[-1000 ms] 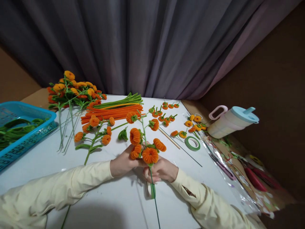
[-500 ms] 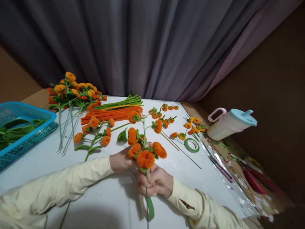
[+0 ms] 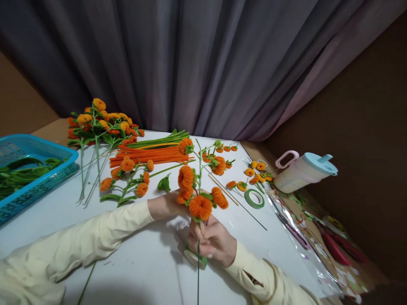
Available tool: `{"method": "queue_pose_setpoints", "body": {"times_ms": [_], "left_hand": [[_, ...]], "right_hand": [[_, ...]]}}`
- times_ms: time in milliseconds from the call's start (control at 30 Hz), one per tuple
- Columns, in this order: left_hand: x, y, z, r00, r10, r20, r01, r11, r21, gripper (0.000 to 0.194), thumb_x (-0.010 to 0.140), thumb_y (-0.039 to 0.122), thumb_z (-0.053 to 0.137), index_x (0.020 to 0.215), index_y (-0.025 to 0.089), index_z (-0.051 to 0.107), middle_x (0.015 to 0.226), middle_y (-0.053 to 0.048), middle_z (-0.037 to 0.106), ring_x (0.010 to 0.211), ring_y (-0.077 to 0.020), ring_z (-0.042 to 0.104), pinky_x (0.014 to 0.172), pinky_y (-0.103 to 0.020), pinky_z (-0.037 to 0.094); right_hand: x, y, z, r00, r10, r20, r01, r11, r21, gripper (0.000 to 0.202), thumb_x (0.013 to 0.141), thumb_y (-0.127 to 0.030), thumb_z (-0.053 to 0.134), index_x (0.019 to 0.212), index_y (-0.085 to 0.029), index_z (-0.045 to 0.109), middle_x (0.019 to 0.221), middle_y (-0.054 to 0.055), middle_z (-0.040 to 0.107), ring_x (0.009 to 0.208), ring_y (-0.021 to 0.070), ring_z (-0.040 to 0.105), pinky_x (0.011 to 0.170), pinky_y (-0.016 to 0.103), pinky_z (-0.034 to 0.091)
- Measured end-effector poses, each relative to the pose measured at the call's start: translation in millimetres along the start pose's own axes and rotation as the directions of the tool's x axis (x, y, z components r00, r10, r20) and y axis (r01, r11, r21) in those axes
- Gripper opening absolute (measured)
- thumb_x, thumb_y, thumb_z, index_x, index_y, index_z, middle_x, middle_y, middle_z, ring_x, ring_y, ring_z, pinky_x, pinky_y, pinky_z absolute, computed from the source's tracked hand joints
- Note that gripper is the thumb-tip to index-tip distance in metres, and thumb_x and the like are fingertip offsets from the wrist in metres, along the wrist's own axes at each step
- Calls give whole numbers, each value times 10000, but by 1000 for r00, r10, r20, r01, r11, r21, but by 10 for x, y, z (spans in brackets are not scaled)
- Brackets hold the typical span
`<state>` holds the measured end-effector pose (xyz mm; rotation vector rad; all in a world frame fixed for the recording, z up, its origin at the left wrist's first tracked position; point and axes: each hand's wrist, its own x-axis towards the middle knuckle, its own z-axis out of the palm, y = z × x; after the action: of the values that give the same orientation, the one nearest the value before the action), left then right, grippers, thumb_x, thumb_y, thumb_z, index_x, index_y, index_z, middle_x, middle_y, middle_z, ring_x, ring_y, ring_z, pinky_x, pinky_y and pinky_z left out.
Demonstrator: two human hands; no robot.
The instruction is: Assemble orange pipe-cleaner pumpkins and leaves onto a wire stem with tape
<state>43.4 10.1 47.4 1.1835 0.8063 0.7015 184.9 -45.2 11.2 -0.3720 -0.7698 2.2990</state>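
An upright branch of orange pipe-cleaner flowers [image 3: 200, 207], with a thin dark green wire stem [image 3: 198, 279] below, stands in front of me. My left hand [image 3: 170, 205] reaches behind the flower heads and is closed on the branch; the blooms hide most of its fingers. Just below the lowest bloom, my right hand [image 3: 215, 242] has its fingers curled in a pinch at the stem. A roll of green floral tape [image 3: 191, 258] hangs under the right hand, partly covered by its fingers.
Finished flower branches [image 3: 104, 123] and orange pipe cleaners [image 3: 149, 154] lie at the back left. A blue basket [image 3: 68, 163] of green leaves stands left. Another tape roll [image 3: 254, 198], loose flowers [image 3: 242, 186], a tumbler [image 3: 302, 171] and red-handled pliers [image 3: 335, 248] are right.
The flower branch and both hands appear slightly farther right. The branch has turned a little, and the tape roll has swung up closer beneath my right hand.
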Motion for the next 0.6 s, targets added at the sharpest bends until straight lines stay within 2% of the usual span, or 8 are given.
{"method": "queue_pose_setpoints", "body": {"times_ms": [100,133,200,267,367,467,600], "left_hand": [[104,108,-163,977,-19,211,9,999,47,293,476,97,777,758,131,703,746,-17,674,729,-173,595,697,-244,469],[130,142,-216,939,-29,343,-4,996,93,303,545,127,755,842,151,700,837,-28,679,763,-167,597,715,-244,467],[149,206,-298,896,-55,441,-25,985,172,316,647,188,709,961,182,674,971,-48,663,837,-169,595,721,-234,459],[130,262,-334,908,-74,412,-34,967,251,273,726,286,656,978,180,659,989,-62,655,888,-181,588,711,-226,451],[88,302,-301,963,-69,262,-23,943,332,276,782,385,579,930,160,638,889,-59,659,835,-181,591,658,-223,444],[90,274,-227,986,-26,167,-22,960,279,244,779,305,560,974,161,579,828,-28,631,777,-159,576,625,-222,437],[126,222,-176,994,-13,112,-18,962,272,301,736,200,544,1034,164,529,814,-11,605,760,-154,569,624,-234,438]], "right_hand": [[-3,-175,-53,977,-130,-170,117,990,-79,299,604,-286,777,623,-147,513,400,-100,405,266,6,197,262,144,158],[-4,-230,-63,957,-181,-227,154,980,-129,293,615,-276,772,634,-148,509,408,-102,407,278,5,190,275,146,155],[-10,-312,-75,906,-280,-317,196,942,-272,277,661,-277,744,630,-149,500,393,-112,359,292,8,200,303,151,149],[-22,-343,-86,863,-357,-357,200,891,-409,272,725,-301,696,626,-151,493,378,-120,298,295,17,233,326,158,149],[-40,-308,-111,818,-436,-374,193,822,-535,272,765,-331,657,647,-155,486,391,-117,308,305,25,276,348,166,152],[-48,-244,-140,822,-434,-369,159,796,-584,272,782,-346,638,664,-156,482,393,-108,346,318,31,300,362,168,156],[-39,-198,-160,822,-427,-377,146,797,-586,271,789,-339,632,668,-155,474,403,-101,367,322,27,301,364,168,158]]}}
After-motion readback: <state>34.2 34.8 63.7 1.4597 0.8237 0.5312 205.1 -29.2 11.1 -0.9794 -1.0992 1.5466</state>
